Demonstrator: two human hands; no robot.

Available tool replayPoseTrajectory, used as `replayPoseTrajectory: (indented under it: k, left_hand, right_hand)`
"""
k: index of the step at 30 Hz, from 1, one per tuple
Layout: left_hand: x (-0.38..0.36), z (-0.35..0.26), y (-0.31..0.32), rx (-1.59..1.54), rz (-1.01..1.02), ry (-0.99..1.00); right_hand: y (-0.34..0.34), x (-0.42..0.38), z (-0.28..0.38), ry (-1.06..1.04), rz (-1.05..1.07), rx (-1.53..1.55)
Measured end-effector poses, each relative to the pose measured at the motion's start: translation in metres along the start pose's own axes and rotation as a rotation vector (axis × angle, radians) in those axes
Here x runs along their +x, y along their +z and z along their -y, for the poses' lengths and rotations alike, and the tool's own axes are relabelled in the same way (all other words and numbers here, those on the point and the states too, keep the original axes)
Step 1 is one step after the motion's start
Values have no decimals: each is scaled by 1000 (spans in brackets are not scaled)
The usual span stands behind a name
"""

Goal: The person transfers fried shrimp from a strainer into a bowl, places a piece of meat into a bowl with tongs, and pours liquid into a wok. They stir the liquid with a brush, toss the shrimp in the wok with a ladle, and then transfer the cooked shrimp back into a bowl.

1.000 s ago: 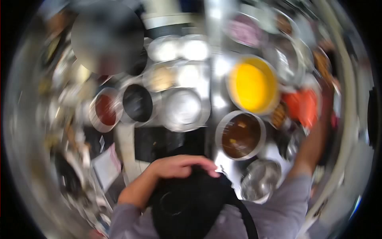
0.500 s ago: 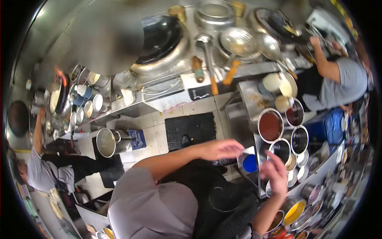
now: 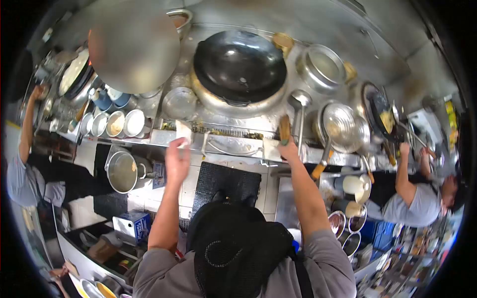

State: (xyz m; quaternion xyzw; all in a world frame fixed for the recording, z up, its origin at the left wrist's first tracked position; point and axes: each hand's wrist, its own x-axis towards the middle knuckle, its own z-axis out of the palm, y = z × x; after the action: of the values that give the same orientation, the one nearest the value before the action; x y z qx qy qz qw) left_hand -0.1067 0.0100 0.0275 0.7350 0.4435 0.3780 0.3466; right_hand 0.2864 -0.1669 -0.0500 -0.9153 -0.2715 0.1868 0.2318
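Left hand (image 3: 177,160), fingers curled, grips lower end of white cloth (image 3: 183,130) at stove's front edge. Right hand (image 3: 289,151) closed round handle of brush (image 3: 284,128), bristles pointing away, just left of ladle (image 3: 301,101). Beyond, black wok (image 3: 240,64) sits on stove (image 3: 268,119).

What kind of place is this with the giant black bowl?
It looks like a kitchen, probably a restaurant's. That bowl is a big wok; a metal ladle lies near it, and another person on the right works at a second pan.
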Motion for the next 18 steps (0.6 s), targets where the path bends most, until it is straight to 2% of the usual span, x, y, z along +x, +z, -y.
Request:
replayPoseTrajectory:
  k: [1, 2, 3, 4, 5, 6, 7, 8, 9, 10, 11, 13, 14, 15, 16, 17, 18]
  left_hand:
    - [5, -29, 7, 98, 37, 143]
    - [9, -36, 22, 58, 70, 216]
    - [16, -38, 40, 27, 81, 280]
    - [24, -37, 65, -54, 94, 264]
    - [36, -34, 91, -61, 120, 255]
    - [52, -40, 113, 6, 171, 230]
    - [64, -38, 142, 48, 88, 330]
    - [74, -66, 141, 81, 84, 326]
    - [83, -48, 175, 74, 11, 431]
    - [86, -57, 180, 188, -1, 431]
    - [87, -42, 215, 291, 17, 338]
    - [77, -48, 220, 408, 88, 275]
    - [75, -44, 218, 430, 65, 240]
    - [73, -41, 218, 428, 50, 272]
    - [70, -42, 217, 422, 41, 312]
    - [68, -45, 212, 438, 31, 302]
    - [67, -50, 206, 405, 56, 310]
  right_hand:
    - [-10, -1, 16, 246, 103, 405]
    - [-21, -1, 15, 298, 224, 777]
    - [-36, -12, 29, 282, 144, 771]
    - [-39, -10, 32, 224, -8, 737]
    - [-24, 38, -7, -1, -230, 514]
    - [-53, 35, 46, -266, -409, 501]
    - [-90, 26, 106, -177, -221, 621]
    - [-108, 50, 132, -202, -86, 678]
    - [-106, 95, 153, -260, -237, 639]
    - [-100, 131, 172, -479, -297, 564]
    - [-89, 173, 190, -530, -274, 462]
    - [-50, 227, 229, -728, -531, 122]
    - [-9, 292, 224, -817, -609, -52]
    - [-12, 244, 265, -380, 59, -4]
    - [23, 299, 250, -382, 555, -60]
    - [22, 245, 250, -586, 633, -37]
    - [3, 202, 256, -696, 871, -6]
